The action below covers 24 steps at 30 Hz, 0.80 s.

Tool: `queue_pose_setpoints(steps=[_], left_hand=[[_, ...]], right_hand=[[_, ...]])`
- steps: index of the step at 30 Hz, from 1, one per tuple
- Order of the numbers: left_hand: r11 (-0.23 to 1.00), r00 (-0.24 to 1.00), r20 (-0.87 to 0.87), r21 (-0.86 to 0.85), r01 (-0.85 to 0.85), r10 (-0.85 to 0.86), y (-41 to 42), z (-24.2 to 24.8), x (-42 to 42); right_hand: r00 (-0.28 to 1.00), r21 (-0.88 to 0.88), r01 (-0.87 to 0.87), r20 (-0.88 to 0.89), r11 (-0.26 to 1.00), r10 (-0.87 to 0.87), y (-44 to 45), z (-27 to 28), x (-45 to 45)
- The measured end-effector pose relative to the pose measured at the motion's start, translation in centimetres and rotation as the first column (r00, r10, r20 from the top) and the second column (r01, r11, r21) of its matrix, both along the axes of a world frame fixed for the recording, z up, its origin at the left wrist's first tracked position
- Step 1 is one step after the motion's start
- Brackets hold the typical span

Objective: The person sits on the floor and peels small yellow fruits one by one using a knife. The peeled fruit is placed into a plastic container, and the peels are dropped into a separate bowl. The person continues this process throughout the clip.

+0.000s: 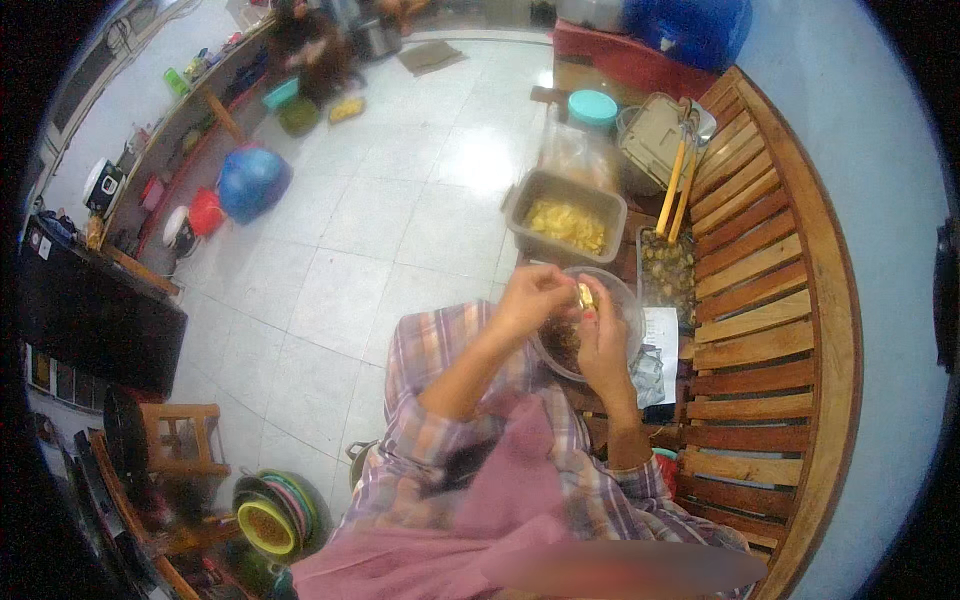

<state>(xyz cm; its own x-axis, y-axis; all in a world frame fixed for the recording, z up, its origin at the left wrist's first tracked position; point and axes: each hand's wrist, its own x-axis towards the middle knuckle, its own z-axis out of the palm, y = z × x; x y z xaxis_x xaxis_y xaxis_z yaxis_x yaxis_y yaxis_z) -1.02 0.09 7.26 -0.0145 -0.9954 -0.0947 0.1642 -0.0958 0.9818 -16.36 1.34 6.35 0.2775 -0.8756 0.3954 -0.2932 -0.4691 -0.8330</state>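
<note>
My left hand [534,298] and my right hand [604,330] meet above a round clear plastic bowl [636,300]. Between their fingertips is a small shiny yellow piece of food [586,295], and both hands touch it. Dark brown scraps [559,337] lie in the bowl beneath, partly hidden by my wrists. Just beyond the bowl stands a grey-brown rectangular plastic tub [517,234], holding many pale yellow pieces [568,225]. To the right, a clear rectangular container [643,259] holds brownish round pieces [666,274].
A slatted wooden bench [750,375] runs along the right, with yellow-handled tools [675,187] leaning there. Paper [666,334] and a crumpled packet [649,379] lie right of the bowl. Another person [307,52] sits far back left. Stacked colanders [274,517] stand lower left; a blue bag [251,184] lies on the floor.
</note>
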Motion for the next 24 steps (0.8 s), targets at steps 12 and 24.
queue_pose_setpoints(steps=[12, 24], left_hand=[[0.998, 0.998, 0.049, 0.043, -0.037, 0.034, 0.2, 0.0, -0.7], [0.993, 0.992, 0.111, 0.112, 0.043, -0.055, -3.5, 0.5, 1.9]], right_hand=[[0.969, -0.064, 0.214, -0.111, 0.975, -0.22, -1.0, -0.9, 1.3], [0.984, -0.031, 0.15, -0.096, 0.988, -0.153, -5.5, 0.5, 2.5]])
